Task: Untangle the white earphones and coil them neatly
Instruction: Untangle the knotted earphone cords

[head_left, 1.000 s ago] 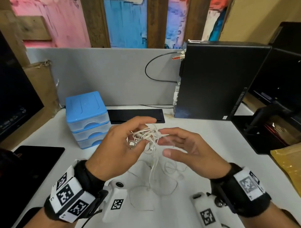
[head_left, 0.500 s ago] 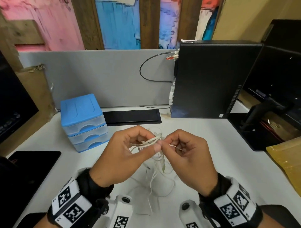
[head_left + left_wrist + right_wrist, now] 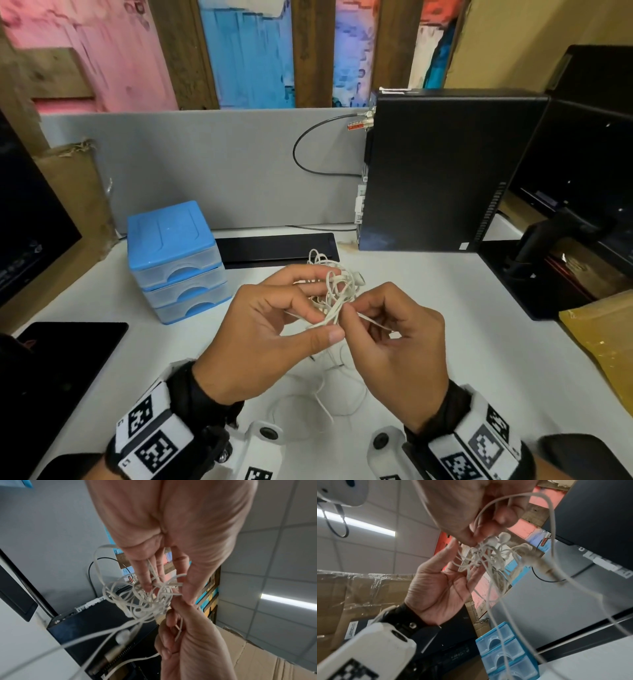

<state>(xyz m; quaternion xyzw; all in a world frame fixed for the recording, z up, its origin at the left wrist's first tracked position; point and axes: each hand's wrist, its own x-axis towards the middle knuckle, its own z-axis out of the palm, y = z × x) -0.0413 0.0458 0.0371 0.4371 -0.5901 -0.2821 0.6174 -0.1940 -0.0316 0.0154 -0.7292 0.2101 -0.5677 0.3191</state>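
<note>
- Nearest the near edge of the white worktop [image 3: 462, 308], both wrists carry bands printed with black-and-white square code patterns; the only readable mark is a small "L" on the left band.
- Slack loops of the white earphones [image 3: 337, 294] lie on the worktop between the wrists, and the rest rises into a tangle held above the middle of the worktop.
- The left hand [image 3: 263, 329] grips the tangle, with thumb and curled fingers closed around several strands.
- The right hand [image 3: 397, 339] pinches one strand between thumb and forefinger, just beside the left thumb, its other fingers curled.
- In the wrist views an earbud [image 3: 122, 635] and a metallic plug [image 3: 113, 654] dangle under the knot.
- Bare worktop lies open right of the hands; a blue drawer unit [image 3: 176, 260] stands left of them.
- At the far edge a flat black bar [image 3: 274, 248] lies before the grey partition [image 3: 205, 164].
- A black computer tower [image 3: 445, 171] fills the far right corner; its labels are too small to read.
</note>
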